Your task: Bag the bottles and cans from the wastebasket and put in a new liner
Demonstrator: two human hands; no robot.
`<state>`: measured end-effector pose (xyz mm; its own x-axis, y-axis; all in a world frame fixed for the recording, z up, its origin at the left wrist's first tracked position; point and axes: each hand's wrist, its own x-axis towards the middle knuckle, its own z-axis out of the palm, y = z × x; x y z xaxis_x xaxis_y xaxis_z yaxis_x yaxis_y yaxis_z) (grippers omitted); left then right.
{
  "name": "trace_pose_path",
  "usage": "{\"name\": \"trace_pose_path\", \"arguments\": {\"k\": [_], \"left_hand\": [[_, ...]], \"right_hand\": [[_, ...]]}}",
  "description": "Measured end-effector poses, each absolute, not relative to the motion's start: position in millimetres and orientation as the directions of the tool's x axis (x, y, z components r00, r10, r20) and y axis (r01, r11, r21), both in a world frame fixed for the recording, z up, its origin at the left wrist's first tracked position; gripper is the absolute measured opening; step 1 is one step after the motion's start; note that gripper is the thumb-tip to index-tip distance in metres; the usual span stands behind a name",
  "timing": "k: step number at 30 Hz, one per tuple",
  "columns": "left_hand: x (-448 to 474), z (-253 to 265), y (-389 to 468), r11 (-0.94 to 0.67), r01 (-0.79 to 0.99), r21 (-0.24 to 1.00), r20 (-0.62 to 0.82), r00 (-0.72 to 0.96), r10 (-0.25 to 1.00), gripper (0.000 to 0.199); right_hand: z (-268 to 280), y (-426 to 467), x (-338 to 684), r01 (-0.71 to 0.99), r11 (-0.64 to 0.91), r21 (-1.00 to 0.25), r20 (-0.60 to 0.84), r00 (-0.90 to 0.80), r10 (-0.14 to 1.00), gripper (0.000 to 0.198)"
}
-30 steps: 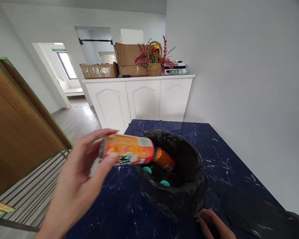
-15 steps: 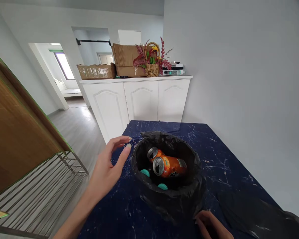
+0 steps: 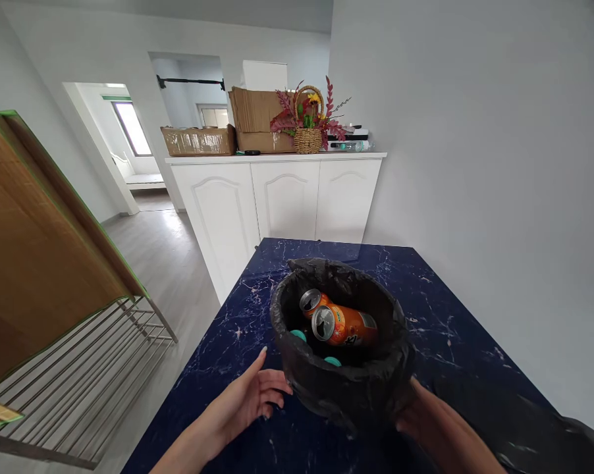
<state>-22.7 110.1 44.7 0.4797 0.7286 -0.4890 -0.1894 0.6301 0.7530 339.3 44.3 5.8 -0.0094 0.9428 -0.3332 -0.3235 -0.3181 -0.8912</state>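
A small trash bin (image 3: 346, 401) lined with a black plastic bag is on the dark blue marbled table in front of me. Inside lie two orange drink cans, the nearer can (image 3: 344, 326) on its side and the other can (image 3: 314, 303) behind it. Two green bottle caps show beside them, one cap (image 3: 298, 335) at the left and one cap (image 3: 333, 361) at the front. My left hand (image 3: 250, 398) is open, its fingertips at the bin's lower left side. Against the lower right side, my right hand (image 3: 423, 411) grips the bin, its fingers partly hidden.
A black plastic bag (image 3: 519, 421) lies on the table (image 3: 228, 349) at the right. Left of the table stands a metal rack (image 3: 94, 368) with a brown mat (image 3: 40, 250) over it. A white cabinet (image 3: 287, 197) behind carries cardboard boxes (image 3: 198, 141) and a flower basket (image 3: 307, 139).
My left hand has dropped from beside the rim to the bin's lower left. My right hand has moved up along its right side. The bin sits slightly further right in view.
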Motion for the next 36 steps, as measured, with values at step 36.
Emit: {"name": "trace_pose_path", "arguments": {"k": [36], "left_hand": [[69,295,157,-0.085,-0.591,0.802,0.251,0.205,0.946,0.031]], "right_hand": [[262,167,342,-0.639,0.38,-0.669,0.299,0.237,0.924,0.052]]}}
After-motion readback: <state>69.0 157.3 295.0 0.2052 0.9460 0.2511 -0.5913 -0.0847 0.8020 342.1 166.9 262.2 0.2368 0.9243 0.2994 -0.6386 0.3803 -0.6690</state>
